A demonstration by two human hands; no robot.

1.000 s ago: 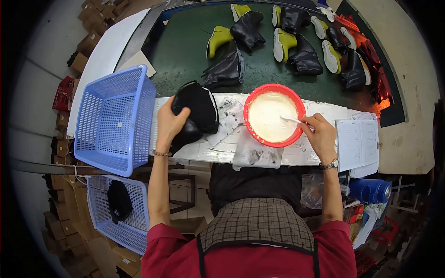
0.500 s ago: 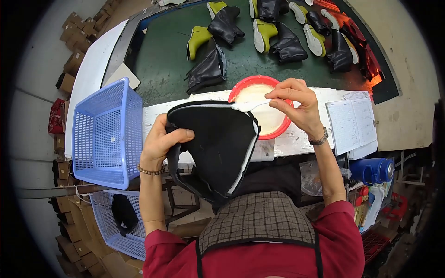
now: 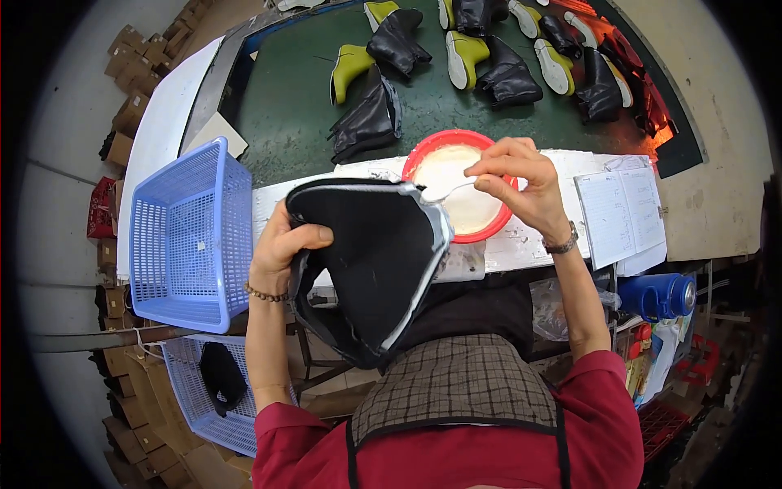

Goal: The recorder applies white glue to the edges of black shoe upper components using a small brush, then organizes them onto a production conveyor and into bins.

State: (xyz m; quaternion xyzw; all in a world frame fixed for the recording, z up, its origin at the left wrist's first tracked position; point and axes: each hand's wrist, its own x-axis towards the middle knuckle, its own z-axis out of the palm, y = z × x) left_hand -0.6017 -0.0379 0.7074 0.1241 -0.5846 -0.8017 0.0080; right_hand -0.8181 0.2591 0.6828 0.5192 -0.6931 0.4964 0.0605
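My left hand [image 3: 285, 244] is closed on a black boot upper [image 3: 371, 253], thumb over its dark inner face and fingers behind. Pale wet-looking paste lines the upper's top edge and right edge. Between the thumb and fingertips of my right hand [image 3: 521, 183] is a small white tool with a slim handle [image 3: 458, 189]. Its far end touches the upper's top right corner; the exact shape of that end is smeared with paste. Just behind it stands a red bowl [image 3: 417, 151] of creamy white paste, partly covered by my right hand.
Black boots [image 3: 364, 118] and lime-green ones [image 3: 466, 61] lie on the green table [image 3: 285, 106]. Left are a blue plastic basket [image 3: 220, 236] and a lower one [image 3: 183, 383] holding a black piece. An open notebook [image 3: 623, 216] and blue flask [image 3: 656, 295] are at right.
The boot upper has tilted, showing more of its paste-covered right edge. The white tool's end has shifted slightly right along the corner. Both hands keep their hold.
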